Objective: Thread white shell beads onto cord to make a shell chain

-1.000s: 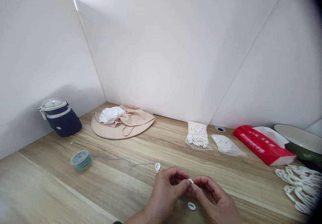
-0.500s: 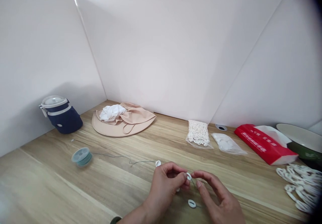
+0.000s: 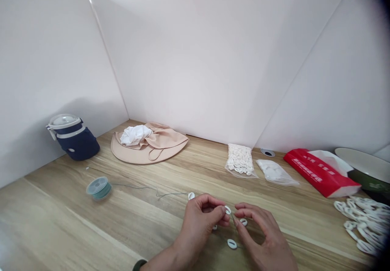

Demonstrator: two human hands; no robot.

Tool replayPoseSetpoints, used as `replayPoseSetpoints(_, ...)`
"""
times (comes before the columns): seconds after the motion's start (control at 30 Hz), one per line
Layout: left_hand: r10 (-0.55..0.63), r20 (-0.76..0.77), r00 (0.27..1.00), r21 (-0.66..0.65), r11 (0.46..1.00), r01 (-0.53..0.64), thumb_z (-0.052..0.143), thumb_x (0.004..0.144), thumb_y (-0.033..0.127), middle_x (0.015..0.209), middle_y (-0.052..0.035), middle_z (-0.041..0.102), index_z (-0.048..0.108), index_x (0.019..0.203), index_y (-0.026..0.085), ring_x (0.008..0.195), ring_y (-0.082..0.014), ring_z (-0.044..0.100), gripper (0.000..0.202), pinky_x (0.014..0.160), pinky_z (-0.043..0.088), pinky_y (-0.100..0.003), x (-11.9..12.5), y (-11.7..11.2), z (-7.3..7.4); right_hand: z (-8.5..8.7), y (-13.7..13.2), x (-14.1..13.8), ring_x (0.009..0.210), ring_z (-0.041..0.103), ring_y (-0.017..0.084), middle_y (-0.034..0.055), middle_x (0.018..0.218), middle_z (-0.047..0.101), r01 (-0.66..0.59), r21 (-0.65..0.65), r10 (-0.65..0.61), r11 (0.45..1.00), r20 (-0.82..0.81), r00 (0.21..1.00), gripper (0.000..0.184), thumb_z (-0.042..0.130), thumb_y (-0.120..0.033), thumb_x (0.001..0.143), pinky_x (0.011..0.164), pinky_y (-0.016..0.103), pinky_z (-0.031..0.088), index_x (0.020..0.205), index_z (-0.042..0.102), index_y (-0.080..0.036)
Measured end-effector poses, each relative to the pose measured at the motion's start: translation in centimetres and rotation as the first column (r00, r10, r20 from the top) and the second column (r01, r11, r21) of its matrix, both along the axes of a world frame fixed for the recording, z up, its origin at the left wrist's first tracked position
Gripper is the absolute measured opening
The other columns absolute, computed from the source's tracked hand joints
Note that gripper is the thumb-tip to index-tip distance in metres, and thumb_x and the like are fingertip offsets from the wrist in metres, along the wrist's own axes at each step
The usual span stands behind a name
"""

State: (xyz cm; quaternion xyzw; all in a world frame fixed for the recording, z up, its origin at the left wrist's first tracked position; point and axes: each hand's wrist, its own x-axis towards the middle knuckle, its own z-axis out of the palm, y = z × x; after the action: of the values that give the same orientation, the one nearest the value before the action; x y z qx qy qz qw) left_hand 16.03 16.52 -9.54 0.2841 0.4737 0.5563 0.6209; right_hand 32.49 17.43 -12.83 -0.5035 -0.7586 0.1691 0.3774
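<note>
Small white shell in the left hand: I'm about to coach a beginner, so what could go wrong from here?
The small white shell is pinched only at the fingertips of the left hand, so it might slip out. The thread running from the spool lies slack with a kink, so it could tangle. Another shell lies on the table close to the right hand, which might knock it.
</note>
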Motion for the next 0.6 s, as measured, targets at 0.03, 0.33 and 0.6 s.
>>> replayPoseSetpoints(0.03, -0.004, 0.003, 1.0, 0.008, 1.0, 0.004, 0.076, 0.06, 0.024, 0.056, -0.0031, 0.069, 0.064, 0.069, 0.01, 0.05, -0.0109, 0.061, 0.02, 0.054, 0.047, -0.021, 0.0, 0.0, -0.1, 0.0, 0.0, -0.1, 0.099, 0.057, 0.027, 0.0066, 0.1, 0.068, -0.01, -0.006, 0.01, 1.0, -0.011, 1.0, 0.012, 0.06, -0.035, 0.081, 0.086, 0.04, 0.045, 0.08, 0.068, -0.027)
replayPoseSetpoints(0.33, -0.062, 0.024, 0.998, 0.01, 0.998, 0.062, 0.077, 0.062, 0.026, 0.06, -0.0045, 0.07, 0.066, 0.072, 0.01, 0.056, -0.014, 0.063, 0.022, 0.063, 0.052, -0.028, 0.1, -0.2, -0.9, 0.3, -0.5, -1.3, 0.095, 0.057, 0.026, 0.0047, 0.094, 0.068, 0.008, -0.034, -0.014, 0.999, -0.162, 0.987, 0.011, 0.062, -0.034, 0.079, 0.085, 0.038, 0.043, 0.072, 0.068, -0.027)
replayPoseSetpoints(0.6, -0.044, -0.125, 0.991, 0.033, 0.998, 0.049, 0.071, 0.067, 0.027, 0.063, -0.0053, 0.072, 0.072, 0.074, 0.012, 0.061, -0.0173, 0.066, 0.018, 0.063, 0.052, -0.027, 0.4, -0.4, -0.6, 0.6, -0.1, -0.6, 0.094, 0.06, 0.027, 0.0069, 0.095, 0.07, -0.007, -0.098, -0.003, 0.995, -0.108, 0.994, 0.015, 0.062, -0.038, 0.079, 0.084, 0.039, 0.048, 0.075, 0.071, -0.027)
